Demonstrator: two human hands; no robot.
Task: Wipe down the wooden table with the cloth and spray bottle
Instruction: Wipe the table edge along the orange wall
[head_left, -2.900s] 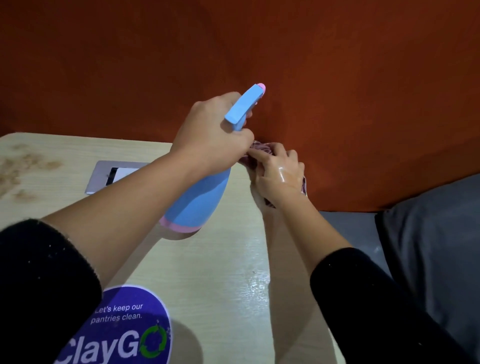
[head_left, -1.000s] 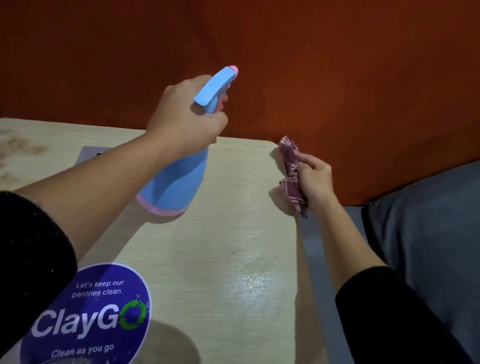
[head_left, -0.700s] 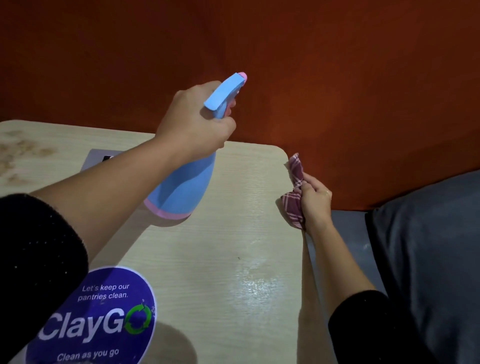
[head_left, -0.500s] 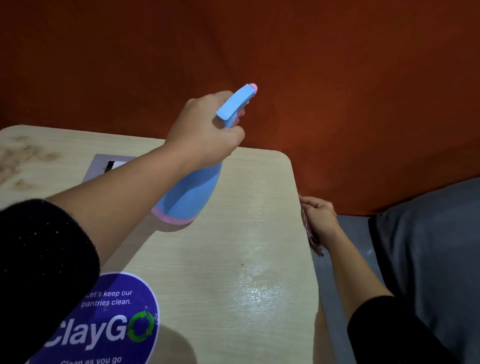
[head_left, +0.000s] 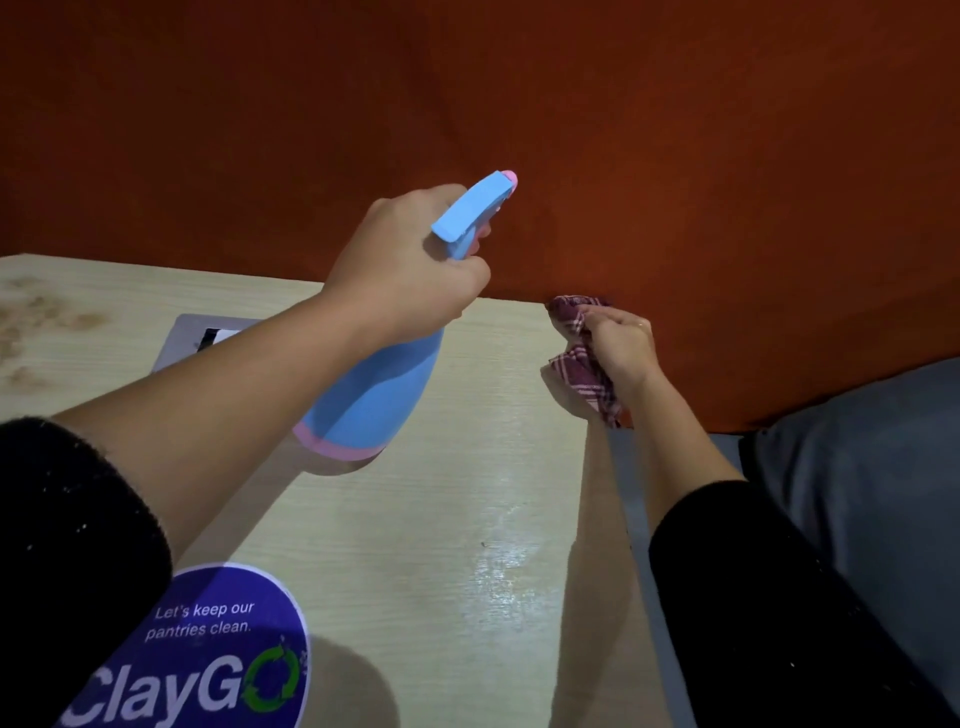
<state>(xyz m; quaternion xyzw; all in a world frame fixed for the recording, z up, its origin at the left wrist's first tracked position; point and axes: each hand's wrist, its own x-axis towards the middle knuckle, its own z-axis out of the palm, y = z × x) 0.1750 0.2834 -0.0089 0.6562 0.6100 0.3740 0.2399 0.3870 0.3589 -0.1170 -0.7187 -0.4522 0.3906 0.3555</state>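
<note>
My left hand (head_left: 405, 265) grips the neck of a blue spray bottle (head_left: 379, 384) with a pink base band and pink nozzle tip, held tilted above the light wooden table (head_left: 457, 519). My right hand (head_left: 621, 345) is closed on a bunched maroon plaid cloth (head_left: 582, 364), pressed against the table's far right corner and edge. A wet sheen shows on the wood near the right edge.
An orange-red wall (head_left: 675, 156) rises right behind the table. A silver socket plate (head_left: 197, 338) is set into the wood on the left. A purple round sticker (head_left: 208, 654) lies at the near edge. Brown stains (head_left: 36, 322) mark the far left. Grey upholstery (head_left: 857, 493) sits to the right.
My right hand with the cloth dropped below the table's right edge half a second ago and has come back up to the far right corner. The bottle stayed raised in my left hand.
</note>
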